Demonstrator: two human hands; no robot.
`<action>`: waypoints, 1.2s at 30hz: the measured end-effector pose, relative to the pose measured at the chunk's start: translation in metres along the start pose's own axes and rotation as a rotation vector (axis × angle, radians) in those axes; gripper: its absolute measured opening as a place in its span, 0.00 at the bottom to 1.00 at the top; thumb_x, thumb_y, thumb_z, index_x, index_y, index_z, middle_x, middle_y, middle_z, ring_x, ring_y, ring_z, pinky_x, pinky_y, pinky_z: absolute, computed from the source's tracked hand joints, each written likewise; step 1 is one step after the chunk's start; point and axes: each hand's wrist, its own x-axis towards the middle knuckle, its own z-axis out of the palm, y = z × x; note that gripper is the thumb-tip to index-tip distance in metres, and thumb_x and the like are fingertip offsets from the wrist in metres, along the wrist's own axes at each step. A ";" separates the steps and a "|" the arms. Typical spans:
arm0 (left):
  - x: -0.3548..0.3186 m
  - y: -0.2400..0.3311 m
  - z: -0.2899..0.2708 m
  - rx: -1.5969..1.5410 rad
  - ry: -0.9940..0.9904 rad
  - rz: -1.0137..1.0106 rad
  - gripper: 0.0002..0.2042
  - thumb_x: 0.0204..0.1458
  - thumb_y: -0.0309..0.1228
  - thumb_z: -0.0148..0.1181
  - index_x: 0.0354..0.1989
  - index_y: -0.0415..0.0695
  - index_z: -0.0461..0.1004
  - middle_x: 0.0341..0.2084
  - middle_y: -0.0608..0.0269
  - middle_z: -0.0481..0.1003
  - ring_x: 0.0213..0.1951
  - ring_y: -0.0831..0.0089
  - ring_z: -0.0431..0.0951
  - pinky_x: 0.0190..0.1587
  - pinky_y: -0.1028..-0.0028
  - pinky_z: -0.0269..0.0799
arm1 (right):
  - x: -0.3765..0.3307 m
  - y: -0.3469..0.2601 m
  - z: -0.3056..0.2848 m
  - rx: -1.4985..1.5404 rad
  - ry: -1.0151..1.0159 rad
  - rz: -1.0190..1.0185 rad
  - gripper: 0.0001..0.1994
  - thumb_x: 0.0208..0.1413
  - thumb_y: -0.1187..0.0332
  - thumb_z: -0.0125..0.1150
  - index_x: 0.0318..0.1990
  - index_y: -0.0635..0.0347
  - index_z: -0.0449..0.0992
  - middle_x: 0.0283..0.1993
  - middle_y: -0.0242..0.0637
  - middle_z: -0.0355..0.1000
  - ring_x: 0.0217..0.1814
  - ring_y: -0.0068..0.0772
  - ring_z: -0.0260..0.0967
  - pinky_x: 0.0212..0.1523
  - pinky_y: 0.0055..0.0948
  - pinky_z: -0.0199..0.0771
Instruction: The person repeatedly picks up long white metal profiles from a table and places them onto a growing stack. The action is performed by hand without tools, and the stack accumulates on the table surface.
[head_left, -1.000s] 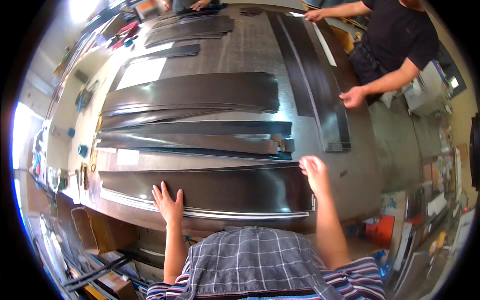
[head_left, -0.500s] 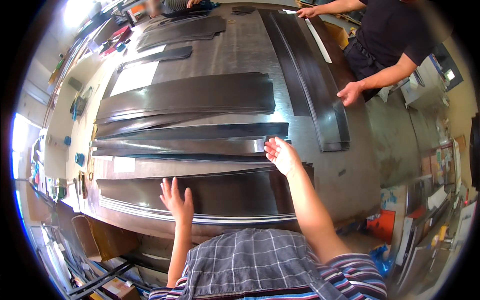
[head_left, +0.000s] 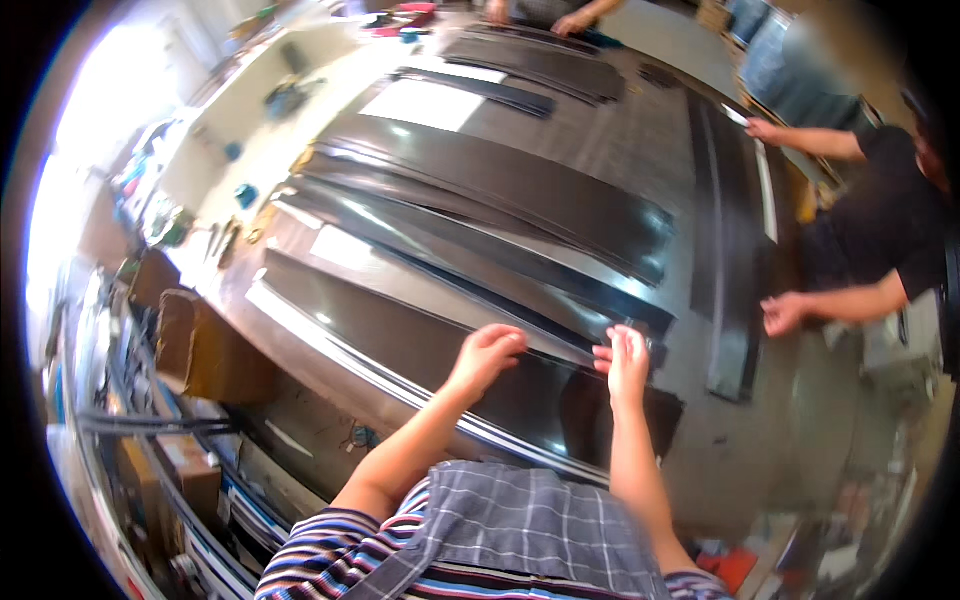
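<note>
My left hand [head_left: 490,352] hovers over the near stack of dark, glossy strips [head_left: 400,335], its fingers curled toward the thumb. Whether anything thin sits in that pinch I cannot make out. By the right end of the middle strips [head_left: 470,262], my right hand [head_left: 626,362] is raised with its thumb and fingers apart, and I see nothing held in it. White edges [head_left: 340,352] line the front of the near stack. Some blur softens both hands.
Farther back lies a wide dark stack [head_left: 500,185]. On the right, lengthwise strips [head_left: 735,300] lie before a co-worker in a dark shirt [head_left: 870,215]. Another person's hands [head_left: 575,22] are at the far edge. A cardboard box [head_left: 205,345] stands below the table's left front edge.
The view has turned, so the table now slants. My left hand has moved right, toward my right hand, and its spread fingers have curled in. My right hand has turned more upright.
</note>
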 end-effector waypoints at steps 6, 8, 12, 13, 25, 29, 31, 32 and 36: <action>-0.030 -0.013 -0.025 0.009 0.074 0.007 0.10 0.58 0.33 0.55 0.44 0.43 0.74 0.42 0.63 0.78 0.46 0.75 0.77 0.46 0.75 0.70 | 0.037 0.016 -0.045 0.437 0.024 0.332 0.20 0.62 0.57 0.53 0.52 0.66 0.67 0.49 0.48 0.71 0.44 0.38 0.74 0.40 0.35 0.78; -0.042 -0.015 -0.028 -0.009 0.089 -0.020 0.09 0.59 0.33 0.55 0.44 0.44 0.74 0.42 0.63 0.78 0.47 0.75 0.77 0.47 0.75 0.70 | 0.043 0.011 -0.048 0.476 0.023 0.402 0.20 0.61 0.57 0.53 0.52 0.65 0.67 0.49 0.47 0.72 0.42 0.37 0.74 0.39 0.35 0.77; -0.056 -0.019 -0.037 -0.014 0.075 -0.047 0.08 0.59 0.32 0.55 0.43 0.45 0.74 0.42 0.63 0.78 0.46 0.75 0.77 0.46 0.76 0.70 | 0.043 0.004 -0.046 0.449 0.032 0.438 0.19 0.61 0.56 0.54 0.50 0.62 0.69 0.46 0.44 0.73 0.38 0.32 0.74 0.35 0.31 0.76; -0.055 -0.018 -0.038 -0.006 0.061 -0.058 0.08 0.59 0.32 0.55 0.43 0.45 0.74 0.42 0.63 0.78 0.46 0.75 0.77 0.46 0.76 0.70 | 0.042 0.002 -0.044 0.435 0.027 0.435 0.18 0.60 0.56 0.55 0.49 0.61 0.69 0.45 0.42 0.74 0.37 0.31 0.74 0.34 0.29 0.76; -0.018 -0.022 -0.027 -0.434 -0.209 -0.220 0.23 0.62 0.45 0.50 0.57 0.40 0.66 0.51 0.53 0.73 0.54 0.64 0.73 0.55 0.65 0.69 | -0.055 -0.036 0.016 -0.061 -0.503 -0.256 0.14 0.56 0.74 0.57 0.50 0.66 0.76 0.50 0.43 0.75 0.47 0.31 0.75 0.47 0.27 0.75; 0.003 -0.007 -0.044 -0.921 -0.179 -0.087 0.31 0.59 0.52 0.51 0.61 0.40 0.59 0.55 0.49 0.69 0.56 0.58 0.71 0.55 0.58 0.69 | -0.118 -0.027 -0.013 -0.278 -0.580 -0.276 0.07 0.46 0.73 0.68 0.34 0.63 0.80 0.44 0.42 0.78 0.45 0.33 0.76 0.46 0.28 0.73; 0.009 0.005 -0.064 -1.039 -0.168 -0.012 0.29 0.58 0.48 0.53 0.61 0.41 0.60 0.53 0.50 0.71 0.55 0.57 0.72 0.56 0.56 0.69 | -0.134 -0.030 -0.030 -0.464 -0.392 -0.249 0.06 0.41 0.80 0.59 0.30 0.65 0.78 0.39 0.41 0.77 0.42 0.35 0.75 0.46 0.30 0.72; 0.010 0.010 -0.076 -1.055 -0.151 0.041 0.26 0.58 0.45 0.54 0.60 0.41 0.62 0.52 0.51 0.72 0.55 0.57 0.72 0.56 0.55 0.68 | -0.139 -0.020 -0.045 -0.450 -0.296 -0.233 0.10 0.40 0.82 0.52 0.32 0.65 0.76 0.39 0.42 0.76 0.43 0.37 0.74 0.47 0.31 0.72; 0.007 0.027 -0.127 -1.086 -0.111 0.262 0.22 0.57 0.35 0.53 0.59 0.42 0.66 0.51 0.54 0.74 0.55 0.58 0.72 0.59 0.56 0.66 | -0.149 -0.014 -0.117 -0.776 0.001 -0.002 0.18 0.37 0.84 0.50 0.40 0.64 0.72 0.39 0.46 0.75 0.44 0.44 0.73 0.47 0.35 0.71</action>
